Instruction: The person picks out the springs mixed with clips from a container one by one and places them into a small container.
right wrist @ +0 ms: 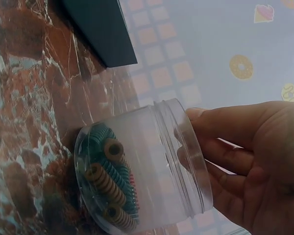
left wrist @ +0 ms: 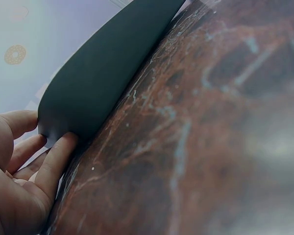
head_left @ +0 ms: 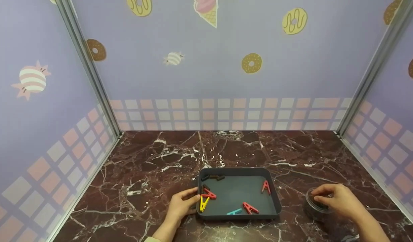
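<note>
My left hand touches the left side of a dark grey tray, with its fingers against the outer wall by the front corner in the left wrist view. Inside the tray lie several small coil springs at the back left. Around them are a yellow clip, a blue clip and several red clips. My right hand is over a clear plastic jar, fingertips dipping just inside its mouth. Green and brown springs fill the jar's bottom, below the fingertips; no spring shows between them.
The tray and jar stand on a dark red marbled tabletop, the jar to the tray's right. Patterned walls close off the back and both sides, with metal posts at the corners.
</note>
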The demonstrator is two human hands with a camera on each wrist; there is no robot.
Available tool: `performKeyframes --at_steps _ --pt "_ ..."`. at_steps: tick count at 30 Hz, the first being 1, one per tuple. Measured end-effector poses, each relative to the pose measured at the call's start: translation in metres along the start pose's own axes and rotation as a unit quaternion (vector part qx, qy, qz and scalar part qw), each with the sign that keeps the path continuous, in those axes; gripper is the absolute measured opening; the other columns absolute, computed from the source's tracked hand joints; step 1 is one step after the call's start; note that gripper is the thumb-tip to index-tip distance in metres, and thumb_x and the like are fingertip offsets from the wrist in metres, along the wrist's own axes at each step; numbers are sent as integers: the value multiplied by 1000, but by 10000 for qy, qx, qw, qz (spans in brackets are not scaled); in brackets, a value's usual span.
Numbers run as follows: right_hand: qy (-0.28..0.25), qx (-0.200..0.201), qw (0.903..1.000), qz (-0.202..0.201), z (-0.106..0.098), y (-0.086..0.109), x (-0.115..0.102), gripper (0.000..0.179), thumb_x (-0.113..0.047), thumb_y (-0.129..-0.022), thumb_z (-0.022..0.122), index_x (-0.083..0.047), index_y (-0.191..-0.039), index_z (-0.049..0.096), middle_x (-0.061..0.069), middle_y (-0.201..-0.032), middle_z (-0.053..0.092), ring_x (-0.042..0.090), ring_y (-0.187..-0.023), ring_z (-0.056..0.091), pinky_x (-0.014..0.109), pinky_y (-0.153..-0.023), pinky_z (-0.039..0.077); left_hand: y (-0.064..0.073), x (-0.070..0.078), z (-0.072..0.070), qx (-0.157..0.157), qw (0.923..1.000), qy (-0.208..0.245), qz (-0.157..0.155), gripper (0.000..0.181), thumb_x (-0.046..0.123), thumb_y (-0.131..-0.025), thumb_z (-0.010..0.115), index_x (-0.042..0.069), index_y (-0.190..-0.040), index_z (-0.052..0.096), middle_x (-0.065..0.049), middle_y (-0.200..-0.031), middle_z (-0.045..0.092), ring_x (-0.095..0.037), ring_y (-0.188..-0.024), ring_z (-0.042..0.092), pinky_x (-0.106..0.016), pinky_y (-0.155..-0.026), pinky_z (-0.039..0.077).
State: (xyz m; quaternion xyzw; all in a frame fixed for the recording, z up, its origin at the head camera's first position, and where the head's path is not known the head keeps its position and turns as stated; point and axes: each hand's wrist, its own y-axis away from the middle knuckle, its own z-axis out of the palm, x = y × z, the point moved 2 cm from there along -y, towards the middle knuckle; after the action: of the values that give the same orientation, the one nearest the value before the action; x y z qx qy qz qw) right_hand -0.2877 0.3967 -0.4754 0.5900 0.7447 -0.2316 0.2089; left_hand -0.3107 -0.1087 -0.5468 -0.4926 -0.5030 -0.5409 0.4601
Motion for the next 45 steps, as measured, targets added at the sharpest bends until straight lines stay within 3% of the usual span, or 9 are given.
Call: performKeyframes --at_steps 7,16,24,33,45 --pt "-561 129 9983 11 0 -4 -10 16 -23 -96 74 -10 -104 78 9 -100 78 4 -76 68 23 -62 58 0 0 0 14 10000 -97 -20 50 15 -96 73 -6 -140 60 -29 -130 67 -26 -101 76 -35 -68 66" --pt "-701 343 9967 -202 7 -16 -31 14 -23 -95 75 -12 -103 78 9 -100 78 7 -76 70 24 -60 58 3 2 0 121 9992 -373 -31 50 18 -96 73 -4 -139 61 -28 -131 67 -25 -101 75 -34 -67 65" --pt "-835 240 9948 -535 17 -31 -44 15 -22 -95 74 -10 -104 78 10 -102 78 6 -78 70 22 -66 59 4 3 0 89 9996 -268 -8 51 17 -95 74 -6 -138 61 -28 -129 68 -24 -100 75 -34 -69 65" --pt "-979 202 9925 -710 28 -43 -56 13 -15 -95 74 -6 -104 78 12 -100 77 5 -73 68 25 -60 58 2 2 1 97 9997 -238 35 52 16 -95 74 -8 -139 60 -30 -131 67 -26 -102 75 -35 -67 66" --pt "-1147 34 9887 -969 34 -56 -69 17 -17 -95 75 -6 -107 77 11 -104 78 11 -82 72 22 -69 59 1 1 1 45 9998 -184 -7 50 16 -96 72 -5 -140 60 -29 -131 67 -27 -98 76 -37 -69 66"
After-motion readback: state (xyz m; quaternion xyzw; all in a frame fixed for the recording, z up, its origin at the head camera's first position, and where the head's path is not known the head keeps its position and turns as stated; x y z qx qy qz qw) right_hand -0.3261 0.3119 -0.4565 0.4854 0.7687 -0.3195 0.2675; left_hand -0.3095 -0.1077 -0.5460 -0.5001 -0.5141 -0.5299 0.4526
